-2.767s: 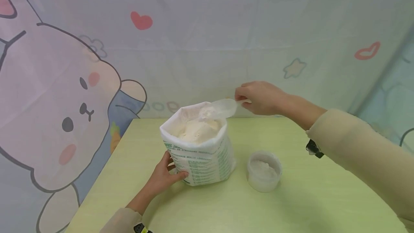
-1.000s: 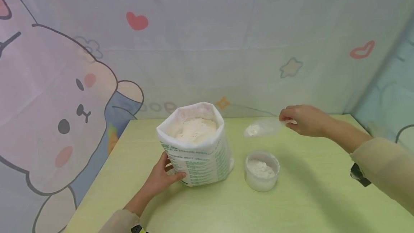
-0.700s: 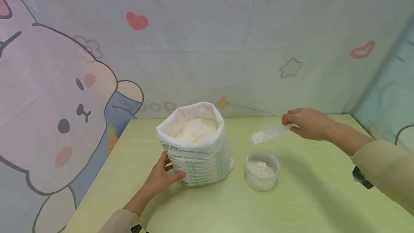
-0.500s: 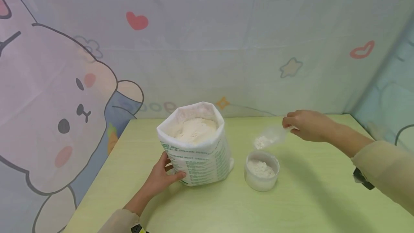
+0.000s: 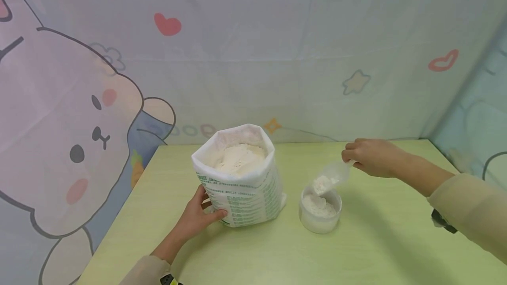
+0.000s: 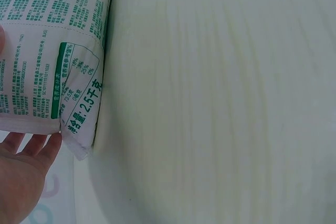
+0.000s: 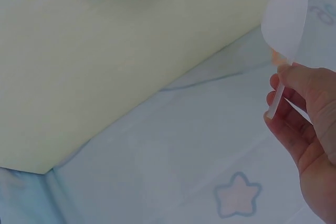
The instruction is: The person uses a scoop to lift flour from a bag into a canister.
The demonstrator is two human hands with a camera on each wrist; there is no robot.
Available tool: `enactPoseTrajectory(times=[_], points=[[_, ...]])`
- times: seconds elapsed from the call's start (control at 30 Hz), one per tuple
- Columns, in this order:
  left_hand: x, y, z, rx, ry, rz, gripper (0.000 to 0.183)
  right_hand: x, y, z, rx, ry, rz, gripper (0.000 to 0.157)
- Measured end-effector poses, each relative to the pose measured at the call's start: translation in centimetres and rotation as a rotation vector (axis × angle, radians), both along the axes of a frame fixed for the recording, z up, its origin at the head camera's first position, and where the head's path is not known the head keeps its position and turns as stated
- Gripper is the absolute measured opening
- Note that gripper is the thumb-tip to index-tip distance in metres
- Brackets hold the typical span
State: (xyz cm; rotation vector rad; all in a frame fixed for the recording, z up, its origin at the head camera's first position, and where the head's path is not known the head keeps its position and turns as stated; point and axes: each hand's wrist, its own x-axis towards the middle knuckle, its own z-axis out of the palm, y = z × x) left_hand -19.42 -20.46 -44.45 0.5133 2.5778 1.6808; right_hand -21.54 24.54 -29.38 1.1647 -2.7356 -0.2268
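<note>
My left hand point(image 5: 201, 215) grips the lower left side of a white flour bag point(image 5: 253, 201) with green print, thumb on its front. The bag stands upright and open at the top, well filled with off-white flour point(image 5: 240, 160). In the left wrist view, fingers point(image 6: 37, 145) curl at the bag's edge. My right hand point(image 5: 374, 157) pinches the thin handle of a translucent scoop point(image 5: 336, 172). The scoop tilts down to the left, flour at its tip, over a round clear tub point(image 5: 320, 224) partly filled with flour. The right wrist view shows the scoop's handle point(image 7: 276, 100) between thumb and fingers.
Bag and tub stand on a pale green table point(image 5: 277, 254), the tub to the right of the bag. A printed cloth point(image 5: 253, 69) with a rabbit and hearts hangs behind the table's far edge.
My right hand has carried the scoop from the bag's mouth rightward, then lowered and tilted it over the tub. My left hand keeps its hold on the bag.
</note>
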Motion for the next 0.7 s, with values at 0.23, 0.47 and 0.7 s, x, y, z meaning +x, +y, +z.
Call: enactPoseTrajectory(times=[0.23, 0.47, 0.7], points=[[0.0, -0.1, -0.1, -0.002, 0.002, 0.000, 0.072, 0.2, -0.4, 0.3, 0.034, 0.062, 0.048, 0.028], [0.0, -0.1, -0.1, -0.008, 0.012, -0.003, 0.072, 0.3, -0.9, 0.8, 0.075, 0.092, 0.074, 0.025], [0.0, -0.1, 0.0, -0.002, 0.007, -0.005, 0.072, 0.3, -1.3, 1.3, 0.105, 0.124, 0.118, 0.024]])
